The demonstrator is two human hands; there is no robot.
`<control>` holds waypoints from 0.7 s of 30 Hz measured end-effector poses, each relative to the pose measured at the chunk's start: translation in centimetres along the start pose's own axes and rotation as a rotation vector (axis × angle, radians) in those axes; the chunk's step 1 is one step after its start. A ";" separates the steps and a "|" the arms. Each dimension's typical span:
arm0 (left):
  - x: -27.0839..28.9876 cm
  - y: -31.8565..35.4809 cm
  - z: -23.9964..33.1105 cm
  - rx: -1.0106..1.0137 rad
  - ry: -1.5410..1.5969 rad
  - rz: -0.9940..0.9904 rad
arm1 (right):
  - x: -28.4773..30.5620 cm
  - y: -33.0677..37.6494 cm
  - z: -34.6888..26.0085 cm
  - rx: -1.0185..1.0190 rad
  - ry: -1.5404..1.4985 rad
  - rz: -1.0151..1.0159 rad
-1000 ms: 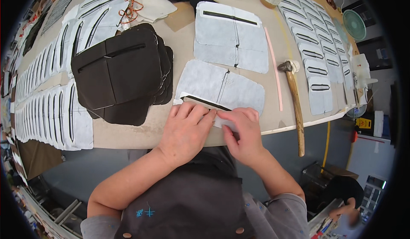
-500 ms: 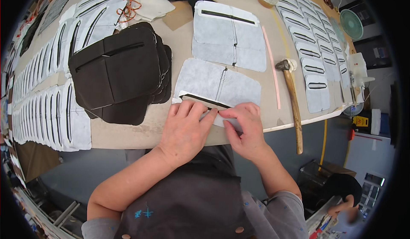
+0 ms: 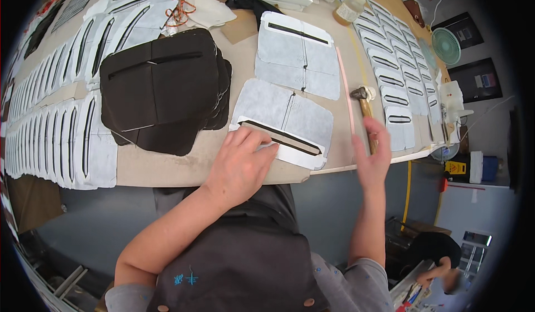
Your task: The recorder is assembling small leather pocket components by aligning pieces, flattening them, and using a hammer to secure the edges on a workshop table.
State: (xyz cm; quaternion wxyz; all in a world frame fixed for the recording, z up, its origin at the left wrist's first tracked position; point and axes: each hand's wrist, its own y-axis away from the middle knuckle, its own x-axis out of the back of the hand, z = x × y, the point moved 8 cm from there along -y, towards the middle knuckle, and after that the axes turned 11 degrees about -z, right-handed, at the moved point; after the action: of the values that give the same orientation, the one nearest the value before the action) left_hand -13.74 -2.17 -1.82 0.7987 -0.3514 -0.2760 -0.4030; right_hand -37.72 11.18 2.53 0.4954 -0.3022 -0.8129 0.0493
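Observation:
A pale grey-white panel (image 3: 295, 105) with a long dark-edged slot lies at the table's near edge. A white strip frames the slot. Closed fingers of my left hand (image 3: 237, 164) press on the slot's near edge, at its left half; what lies under the fingertips is hidden. To the right, my right hand (image 3: 372, 161) hovers at the wooden handle of a hammer (image 3: 365, 108), thumb and fingers apart and slightly blurred. The hammer's head points away from me. A second pale panel (image 3: 298, 58), also slotted, lies just beyond the first.
Dark brown slotted panels (image 3: 161, 89) are stacked on the left. Rows of pale slotted pieces (image 3: 50, 128) cover the far left, and more pieces (image 3: 398, 97) line the right. A pink strip (image 3: 344, 80), a bottle of amber liquid (image 3: 348, 11) and orange cord (image 3: 178, 5) lie farther back.
My right hand has let go of the near panel and moved right to the hammer handle. The slot now shows along its length. My left hand stays on the panel.

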 end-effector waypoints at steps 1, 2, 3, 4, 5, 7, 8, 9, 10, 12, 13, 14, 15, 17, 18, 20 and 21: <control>0.1 0.1 0.0 -0.005 0.026 0.018 | 0.6 -0.5 1.2 0.007 0.003 -0.002; 0.2 0.1 0.0 -0.002 0.026 0.026 | 0.2 -0.8 3.7 -0.116 0.104 -0.072; 0.3 0.0 0.0 0.000 0.026 0.040 | 0.1 -0.9 6.1 -0.240 0.209 -0.140; 0.4 0.0 0.0 0.003 0.021 0.056 | 0.2 -1.4 7.2 -0.231 0.210 -0.139; 0.3 0.0 0.0 0.013 0.017 0.056 | -0.5 -1.6 8.8 -0.307 0.192 -0.227; 0.4 0.0 -0.1 0.012 0.014 0.070 | -0.7 -2.3 11.5 -0.383 0.175 -0.311; 0.4 0.0 0.0 0.009 0.016 0.076 | 0.4 -3.2 11.6 -0.259 0.267 -0.225; 0.4 0.2 -0.1 0.013 0.012 0.082 | 0.9 -3.9 10.4 -0.129 0.352 -0.144; 0.3 0.3 -0.3 0.027 0.016 0.079 | 0.9 -3.9 10.3 -0.123 0.352 -0.145; 0.4 0.3 -0.4 0.041 0.021 0.080 | -0.6 -2.9 12.1 -0.392 0.223 -0.401; 0.5 0.2 -0.3 0.035 0.007 0.078 | -0.6 -2.8 11.6 -0.401 0.222 -0.392; 0.5 0.2 -0.1 0.028 -0.006 0.074 | -0.4 -2.7 12.2 -0.401 0.226 -0.392; 0.4 0.1 0.0 0.022 0.000 0.075 | 0.1 -3.0 12.2 -0.363 0.244 -0.339; 0.0 -0.2 0.0 0.016 0.007 0.063 | 1.6 -2.3 12.4 -0.335 0.271 -0.280; 0.1 -0.1 -0.3 0.028 0.000 0.067 | 1.1 -1.8 10.7 -0.450 -0.009 -0.275; 0.6 0.5 -0.4 0.030 0.011 0.101 | 0.6 -0.8 4.1 -0.550 -0.461 -0.285; 0.5 0.6 -0.5 0.032 0.013 0.097 | 0.6 -0.3 -0.1 -0.539 -0.630 -0.289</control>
State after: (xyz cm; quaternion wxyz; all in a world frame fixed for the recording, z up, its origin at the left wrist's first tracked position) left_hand -12.90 -2.54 -1.92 0.8245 -0.3488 -0.2602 -0.3617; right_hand -38.00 11.26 3.18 0.1285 -0.2740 -0.9421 -0.1446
